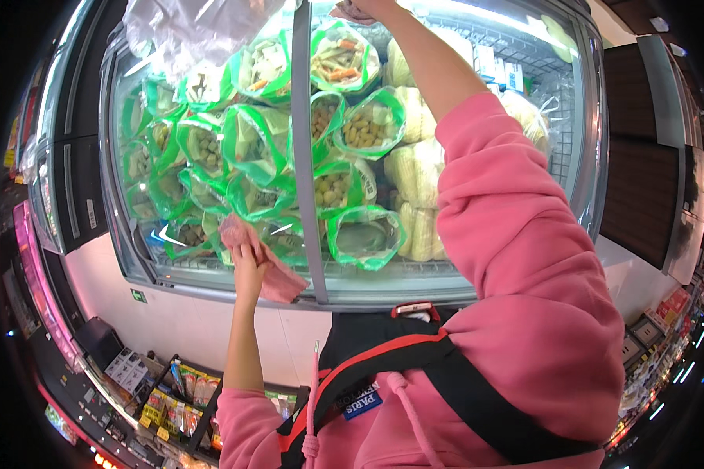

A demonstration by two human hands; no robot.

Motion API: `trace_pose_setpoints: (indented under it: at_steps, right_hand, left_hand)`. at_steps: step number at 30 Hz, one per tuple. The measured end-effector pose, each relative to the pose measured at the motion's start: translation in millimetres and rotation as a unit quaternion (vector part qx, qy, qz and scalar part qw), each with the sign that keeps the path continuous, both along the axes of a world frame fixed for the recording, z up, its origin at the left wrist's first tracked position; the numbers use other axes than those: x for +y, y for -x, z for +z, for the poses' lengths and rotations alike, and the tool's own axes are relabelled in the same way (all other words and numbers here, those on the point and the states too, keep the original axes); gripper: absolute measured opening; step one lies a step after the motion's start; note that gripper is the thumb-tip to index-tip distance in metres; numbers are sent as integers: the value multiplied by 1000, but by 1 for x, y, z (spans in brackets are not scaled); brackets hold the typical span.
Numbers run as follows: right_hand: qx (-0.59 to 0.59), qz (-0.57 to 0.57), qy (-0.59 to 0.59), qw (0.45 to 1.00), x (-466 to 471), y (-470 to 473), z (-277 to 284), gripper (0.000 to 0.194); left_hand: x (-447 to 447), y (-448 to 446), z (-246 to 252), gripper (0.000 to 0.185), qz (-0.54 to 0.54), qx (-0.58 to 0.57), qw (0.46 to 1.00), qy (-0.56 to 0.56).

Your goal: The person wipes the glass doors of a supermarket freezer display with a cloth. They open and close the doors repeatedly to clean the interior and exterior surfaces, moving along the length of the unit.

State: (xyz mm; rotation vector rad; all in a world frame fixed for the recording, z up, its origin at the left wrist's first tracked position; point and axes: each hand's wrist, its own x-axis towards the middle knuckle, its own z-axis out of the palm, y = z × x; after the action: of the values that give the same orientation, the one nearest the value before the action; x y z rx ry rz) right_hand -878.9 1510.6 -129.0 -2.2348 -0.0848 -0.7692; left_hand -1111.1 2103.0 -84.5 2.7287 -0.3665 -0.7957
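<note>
A glass-topped chest freezer (387, 291) holds green-edged bags of frozen food (257, 140) and pale, plastic-wrapped packs (413, 170). My left hand (247, 264) grips a pink cloth (281, 278) on the glass near the front edge, left of the grey middle bar (305, 158). At the top of the view, my right hand (375, 7) is at the far side of the freezer, right of that bar. A brownish-pink cloth (354, 13) lies under its fingers; the picture's rim cuts off part of this hand.
Crumpled clear plastic (199, 29) lies over the far left of the freezer. A dark cabinet (79, 193) stands at the left, brown panels (639, 199) at the right. Packaged goods (182, 398) fill low shelving at the lower left. A phone (413, 308) sticks out of the apron near the freezer edge.
</note>
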Motion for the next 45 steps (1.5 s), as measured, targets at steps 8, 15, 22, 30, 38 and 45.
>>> trace_pose_setpoints:
  at_steps: [8, 15, 22, 30, 38, 45]
  right_hand:
    - [203, -102, -33, 973, 138, 148, 46, 38]
    - [45, -39, -5, 998, 294, 332, 61, 37]
    - [73, -5, -1, 997, 399, 455, 20, 27]
    - [369, -80, -296, 877, 432, 473, 33, 47]
    - [39, -210, -273, 938, 446, 342, 58, 62]
    - [119, -381, 192, 897, 457, 198, 15, 74]
  left_hand:
    - [2, 9, -7, 36, -17, -96, 990, 98]
    - [37, 42, -8, 22, 84, -155, 939, 295]
    - [117, 116, 69, 43, 337, 122, 773, 524]
    - [231, 144, 113, 39, 415, 35, 725, 549]
    - [311, 51, 125, 20, 387, -155, 750, 513]
    - [342, -144, 119, 19, 295, -292, 803, 428]
